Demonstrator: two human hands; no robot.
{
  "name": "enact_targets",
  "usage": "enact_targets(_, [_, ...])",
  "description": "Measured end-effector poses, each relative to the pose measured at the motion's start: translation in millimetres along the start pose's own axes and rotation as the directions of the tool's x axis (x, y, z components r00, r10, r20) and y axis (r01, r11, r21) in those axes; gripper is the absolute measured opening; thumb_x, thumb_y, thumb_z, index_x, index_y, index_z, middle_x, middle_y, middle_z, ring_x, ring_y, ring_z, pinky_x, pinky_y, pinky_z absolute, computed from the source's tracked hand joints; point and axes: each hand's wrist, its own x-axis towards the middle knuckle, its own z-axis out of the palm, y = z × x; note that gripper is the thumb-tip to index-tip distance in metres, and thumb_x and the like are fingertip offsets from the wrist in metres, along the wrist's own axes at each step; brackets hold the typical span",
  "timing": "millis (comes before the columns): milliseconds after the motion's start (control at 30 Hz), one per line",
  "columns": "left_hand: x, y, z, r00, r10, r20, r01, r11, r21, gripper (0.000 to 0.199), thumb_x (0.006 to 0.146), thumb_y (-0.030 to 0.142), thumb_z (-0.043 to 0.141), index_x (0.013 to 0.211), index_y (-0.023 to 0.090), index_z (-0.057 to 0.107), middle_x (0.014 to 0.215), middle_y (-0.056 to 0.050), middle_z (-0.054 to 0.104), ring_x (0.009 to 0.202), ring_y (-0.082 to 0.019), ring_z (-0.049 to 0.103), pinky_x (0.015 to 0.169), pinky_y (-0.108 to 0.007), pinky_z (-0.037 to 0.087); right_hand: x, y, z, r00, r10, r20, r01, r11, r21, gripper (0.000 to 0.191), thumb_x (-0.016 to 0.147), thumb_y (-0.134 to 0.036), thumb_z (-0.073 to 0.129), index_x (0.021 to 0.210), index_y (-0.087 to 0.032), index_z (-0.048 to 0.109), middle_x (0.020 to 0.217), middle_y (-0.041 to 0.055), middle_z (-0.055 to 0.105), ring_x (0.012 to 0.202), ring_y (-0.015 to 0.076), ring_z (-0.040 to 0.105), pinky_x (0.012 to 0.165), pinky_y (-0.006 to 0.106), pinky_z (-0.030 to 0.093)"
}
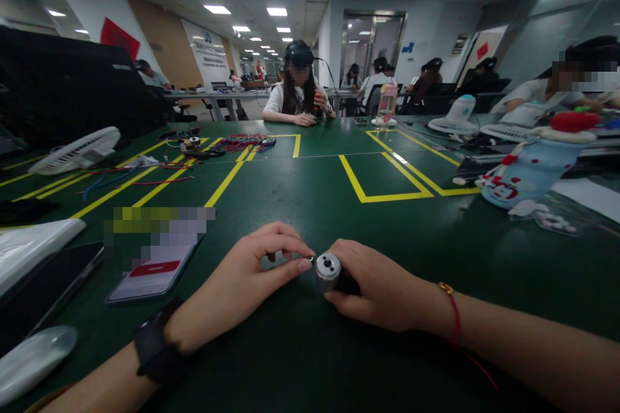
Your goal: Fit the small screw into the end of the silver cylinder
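Observation:
My right hand is wrapped round a silver cylindrical motor, its round end face tilted up toward me. Dark holes show in that face. Just to its left, my left hand pinches thumb and forefinger together at a tiny shiny piece, too small to name. The piece is close to the motor's rim; I cannot tell whether they touch. Both hands are over the green tabletop near its front. A phone with a lit screen lies to the left of my left hand.
Red and blue wires lie in a bundle farther back. A white fan is on the left, a blue bottle on the right. Yellow tape lines mark the table. A person sits opposite. A computer mouse is front left.

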Motion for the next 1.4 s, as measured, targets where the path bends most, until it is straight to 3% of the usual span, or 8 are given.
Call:
enact_targets(300, [3, 8, 12.3, 0.991, 0.059, -0.116, -0.056, 0.998, 0.023, 0.014, 0.089, 0.024, 0.062, 0.096, 0.031, 0.072, 0.100, 0.000, 0.061, 0.094, -0.018, 0.058, 0.083, -0.030, 0.046, -1, 0, 2, 1.000, -0.015, -0.015, 0.014, 0.999, -0.045, 0.020, 0.081, -0.025, 0.063, 0.096, -0.016, 0.053, 0.092, 0.0061, 0.055, 0.078, 0.0182, 0.047, 0.070, 0.032, 0.040])
enact_targets(667, [4, 13, 17.0, 0.996, 0.068, -0.059, -0.065, 0.996, 0.061, 0.017, 0.091, 0.024, 0.057, 0.096, 0.029, 0.072, 0.100, -0.002, 0.061, 0.093, -0.020, 0.058, 0.081, -0.031, 0.047, 0, 4, 3, 0.999, -0.044, -0.020, 0.043, 0.997, -0.061, 0.020, 0.082, -0.026, 0.061, 0.096, -0.016, 0.052, 0.092, 0.0064, 0.055, 0.078, 0.0183, 0.048, 0.070, 0.032, 0.040])
enact_targets(1100, [-5, 12, 13.4, 0.985, 0.174, 0.001, -0.172, 0.970, 0.174, 0.033, 0.090, 0.016, 0.052, 0.118, 0.029, 0.063, 0.108, -0.004, 0.057, 0.098, -0.022, 0.056, 0.086, -0.034, 0.045, 0, 5, 5, 0.998, -0.059, -0.021, 0.058, 0.997, -0.052, 0.020, 0.081, -0.025, 0.061, 0.097, -0.017, 0.052, 0.092, 0.0059, 0.056, 0.079, 0.0182, 0.048, 0.071, 0.032, 0.040])
enact_targets(1400, [-8, 8, 12.3, 0.993, 0.118, -0.031, -0.115, 0.990, 0.080, 0.028, 0.092, 0.020, 0.050, 0.112, 0.030, 0.067, 0.107, -0.003, 0.059, 0.098, -0.022, 0.056, 0.087, -0.034, 0.044, -1, 3, 3, 0.999, -0.049, -0.020, 0.049, 0.998, -0.030, 0.019, 0.081, -0.024, 0.062, 0.095, -0.017, 0.052, 0.093, 0.0058, 0.057, 0.079, 0.0182, 0.049, 0.071, 0.032, 0.040])
